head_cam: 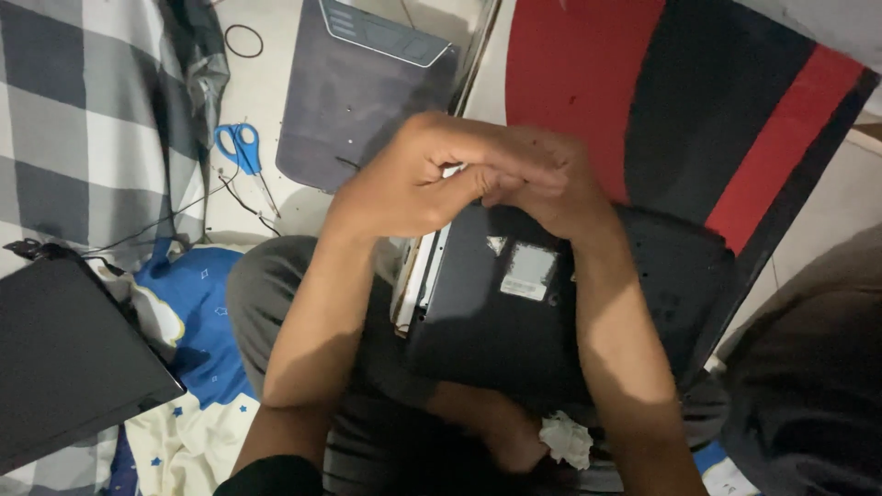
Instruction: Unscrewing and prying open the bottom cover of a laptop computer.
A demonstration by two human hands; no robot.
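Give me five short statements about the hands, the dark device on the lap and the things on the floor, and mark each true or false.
1. Both hands, left hand and right hand, meet at the top edge of the dark device. True.
2. The scissors have red handles. False: the handles are blue.
3. A pale label sits on the device's upturned face. True.
4. The crumpled white tissue lies on the checked cloth. False: it lies by the device's near edge.
5. The scissors are in the left hand. False: they lie on the floor.

Laptop base point(551, 312) on the lap, scissors point(241, 147) far left, panel point(358, 92) between.
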